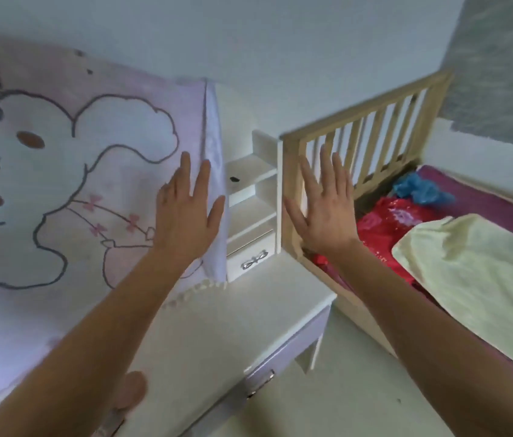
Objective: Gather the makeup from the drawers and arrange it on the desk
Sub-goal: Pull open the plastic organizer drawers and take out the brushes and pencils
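A white desk (pixel 258 310) stands below my outstretched arms. At its back right is a small white shelf unit with a closed little drawer (pixel 250 262) that has a silver bow handle. A wider lilac drawer (pixel 283 351) under the desktop is closed too. My left hand (pixel 187 216) is raised flat with fingers spread, in front of a pink cartoon-print cloth (pixel 69 171). My right hand (pixel 324 206) is raised the same way, in front of a wooden rail. Both hands hold nothing. No makeup is visible.
The pink cloth hangs over the desk's back and left part. A small dark object (pixel 234 179) lies on an upper shelf. To the right is a wooden slatted bed rail (pixel 371 127), with red bedding (pixel 384 228), a yellow cloth (pixel 475 279) and a blue item (pixel 419 189).
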`<state>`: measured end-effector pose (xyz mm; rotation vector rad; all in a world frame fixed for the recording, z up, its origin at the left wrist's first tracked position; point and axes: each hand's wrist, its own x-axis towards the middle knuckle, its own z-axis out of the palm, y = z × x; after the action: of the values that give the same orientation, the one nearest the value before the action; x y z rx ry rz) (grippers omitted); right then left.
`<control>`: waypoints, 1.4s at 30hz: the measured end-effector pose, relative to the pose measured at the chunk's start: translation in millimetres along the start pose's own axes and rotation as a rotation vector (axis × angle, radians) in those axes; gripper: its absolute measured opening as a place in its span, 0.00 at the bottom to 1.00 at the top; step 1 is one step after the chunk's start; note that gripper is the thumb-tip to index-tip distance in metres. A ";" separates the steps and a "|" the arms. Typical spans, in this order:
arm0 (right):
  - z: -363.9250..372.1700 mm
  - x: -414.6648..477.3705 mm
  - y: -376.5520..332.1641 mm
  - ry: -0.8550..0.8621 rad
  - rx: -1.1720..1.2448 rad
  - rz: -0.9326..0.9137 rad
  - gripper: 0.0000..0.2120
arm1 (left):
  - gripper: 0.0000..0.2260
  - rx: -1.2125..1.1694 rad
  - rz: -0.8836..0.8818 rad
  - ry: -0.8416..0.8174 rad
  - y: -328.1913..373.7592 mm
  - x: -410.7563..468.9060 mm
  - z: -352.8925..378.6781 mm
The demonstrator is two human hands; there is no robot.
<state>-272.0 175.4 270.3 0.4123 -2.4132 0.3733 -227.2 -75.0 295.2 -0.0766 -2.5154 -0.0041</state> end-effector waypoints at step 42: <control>-729.6 -918.5 -60.1 0.361 -1.258 1.623 0.38 | 0.30 -1.326 1.707 -0.144 773.8 -653.6 -445.9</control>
<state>834.2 568.0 230.8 -1.9520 -1.5900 -0.4410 605.8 652.8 263.0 -2.5284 -1.3295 -0.8986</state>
